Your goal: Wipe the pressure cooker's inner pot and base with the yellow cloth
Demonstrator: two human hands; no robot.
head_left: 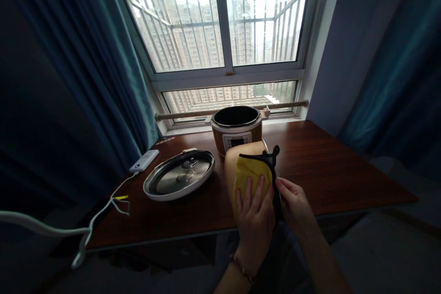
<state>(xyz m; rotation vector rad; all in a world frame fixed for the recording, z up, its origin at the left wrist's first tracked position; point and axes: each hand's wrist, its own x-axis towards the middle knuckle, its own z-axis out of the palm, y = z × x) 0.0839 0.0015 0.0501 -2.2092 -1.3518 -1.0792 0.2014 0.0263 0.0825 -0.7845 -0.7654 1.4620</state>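
Observation:
A gold-coloured inner pot (231, 165) is tilted on its side near the table's front edge, its rim towards the right. Over its outer wall lies a yellow cloth (246, 170) with a dark edge and a small dark loop at its top corner. My left hand (254, 213) presses the cloth against the pot, fingers laid along it and slightly apart. At the cloth's dark edge, beside the pot's rim, my right hand (295, 202) is closed in a pinch. Whether those fingertips also grip the rim is hidden.
Behind the pot stands an electric pressure cooker (217, 135), its top uncovered. Its round lid (172, 186) rests underside up on the left of the wooden table (327, 165). A white power strip (144, 161) with a cable (99, 216) lies farther left. A barred window rises behind.

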